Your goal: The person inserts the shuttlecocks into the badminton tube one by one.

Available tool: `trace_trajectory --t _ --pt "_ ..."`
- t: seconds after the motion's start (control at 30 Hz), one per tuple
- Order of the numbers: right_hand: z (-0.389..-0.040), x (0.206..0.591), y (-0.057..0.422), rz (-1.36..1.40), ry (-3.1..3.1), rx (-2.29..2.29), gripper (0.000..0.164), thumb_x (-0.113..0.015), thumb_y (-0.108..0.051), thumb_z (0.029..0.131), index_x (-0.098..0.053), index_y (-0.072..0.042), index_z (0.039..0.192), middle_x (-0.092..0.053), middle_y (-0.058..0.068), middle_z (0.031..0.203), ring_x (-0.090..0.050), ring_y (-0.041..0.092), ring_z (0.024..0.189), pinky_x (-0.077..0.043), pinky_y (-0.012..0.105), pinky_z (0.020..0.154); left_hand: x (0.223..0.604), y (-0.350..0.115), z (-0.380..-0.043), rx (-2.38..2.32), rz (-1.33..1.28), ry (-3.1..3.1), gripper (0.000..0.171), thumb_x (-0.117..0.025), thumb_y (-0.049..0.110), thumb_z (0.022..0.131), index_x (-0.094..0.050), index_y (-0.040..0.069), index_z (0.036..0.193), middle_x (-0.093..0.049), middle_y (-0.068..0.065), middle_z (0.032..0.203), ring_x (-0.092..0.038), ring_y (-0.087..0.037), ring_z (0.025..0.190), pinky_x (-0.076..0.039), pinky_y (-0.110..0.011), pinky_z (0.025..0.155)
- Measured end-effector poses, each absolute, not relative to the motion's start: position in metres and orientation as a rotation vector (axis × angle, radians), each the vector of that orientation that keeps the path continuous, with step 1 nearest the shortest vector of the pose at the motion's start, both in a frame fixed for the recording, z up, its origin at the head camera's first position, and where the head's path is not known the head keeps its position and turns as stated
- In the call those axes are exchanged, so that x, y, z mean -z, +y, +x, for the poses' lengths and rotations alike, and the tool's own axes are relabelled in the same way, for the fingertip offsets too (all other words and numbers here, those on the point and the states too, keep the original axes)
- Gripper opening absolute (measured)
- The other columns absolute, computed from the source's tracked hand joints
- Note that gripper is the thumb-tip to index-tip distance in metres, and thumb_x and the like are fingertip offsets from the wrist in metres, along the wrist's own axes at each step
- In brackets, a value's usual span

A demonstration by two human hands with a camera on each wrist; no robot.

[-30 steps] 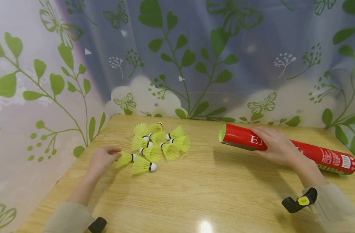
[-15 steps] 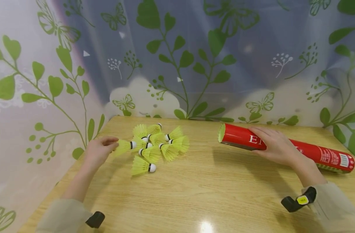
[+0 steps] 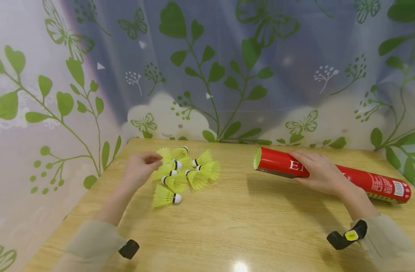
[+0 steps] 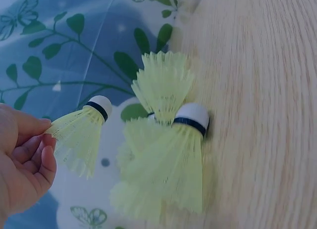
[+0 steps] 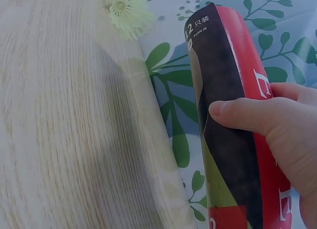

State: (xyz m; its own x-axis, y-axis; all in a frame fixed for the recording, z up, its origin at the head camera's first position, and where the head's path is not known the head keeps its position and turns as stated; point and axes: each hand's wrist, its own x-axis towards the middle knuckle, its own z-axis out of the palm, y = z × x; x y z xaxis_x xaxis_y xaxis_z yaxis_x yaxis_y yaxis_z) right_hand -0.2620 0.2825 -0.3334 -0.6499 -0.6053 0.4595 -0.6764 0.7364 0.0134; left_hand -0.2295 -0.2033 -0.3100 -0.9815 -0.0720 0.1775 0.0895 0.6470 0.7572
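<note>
Between thumb and fingers, my left hand [image 3: 143, 168] pinches the skirt edge of a yellow shuttlecock [image 4: 79, 135], its white cork pointing away from the hand. In the head view it overlaps the heap of other yellow shuttlecocks [image 3: 198, 177]. One shuttlecock [image 3: 164, 196] lies nearer the front, cork to the right. My right hand [image 3: 321, 172] grips a red tube [image 3: 364, 179] from above, thumb across its black side in the right wrist view. The tube is tilted, its open end [image 3: 257, 158] raised and facing left toward the heap.
The wooden table [image 3: 221, 230] extends under both hands. A curtain [image 3: 228, 75] with green leaves and butterflies hangs behind it and along the left side. Black camera mounts [image 3: 129, 249] sit at both wrists.
My left hand has lifted the shuttlecock from beside the front one and carried it up and then right, over the heap. The right hand and tube have stayed nearly still.
</note>
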Motion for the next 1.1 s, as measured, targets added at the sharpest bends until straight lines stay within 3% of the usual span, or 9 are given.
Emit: trace_trajectory --t 0.2,0.8,1.1 --pt "-0.26 0.331 0.28 0.98 -2.515 -0.214 0.079 -0.085 -0.018 0.062 -0.048 0.0 0.129 -0.054 0.021 0.123 -0.05 0.039 0.109 -0.038 0.059 0.087 0.311 -0.177 -0.238 1.25 -0.126 -2.632 0.018 -0.063 0.01 0.086 -0.068 0.003 0.102 -0.069 -0.011 0.093 -0.063 -0.024 0.083 -0.049 -0.037 0.074" --pt "-0.258 0.336 0.275 0.985 -2.539 -0.222 0.079 -0.085 -0.02 0.064 -0.048 -0.001 0.13 -0.054 0.019 0.125 -0.05 0.038 0.111 -0.037 0.059 0.089 0.319 -0.101 -0.25 1.367 -0.38 -2.523 0.015 -0.065 0.01 0.087 -0.069 0.007 0.101 -0.068 -0.004 0.089 -0.06 -0.018 0.078 -0.049 -0.029 0.065" --pt "-0.258 0.334 0.274 1.013 -2.5 -0.221 0.079 -0.085 -0.018 0.063 -0.048 0.0 0.13 -0.056 0.019 0.123 -0.052 0.038 0.109 -0.039 0.058 0.088 0.326 -0.07 -0.258 1.427 -0.512 -2.424 0.013 -0.065 0.006 0.086 -0.069 0.003 0.098 -0.068 -0.007 0.087 -0.061 -0.017 0.075 -0.05 -0.027 0.064"
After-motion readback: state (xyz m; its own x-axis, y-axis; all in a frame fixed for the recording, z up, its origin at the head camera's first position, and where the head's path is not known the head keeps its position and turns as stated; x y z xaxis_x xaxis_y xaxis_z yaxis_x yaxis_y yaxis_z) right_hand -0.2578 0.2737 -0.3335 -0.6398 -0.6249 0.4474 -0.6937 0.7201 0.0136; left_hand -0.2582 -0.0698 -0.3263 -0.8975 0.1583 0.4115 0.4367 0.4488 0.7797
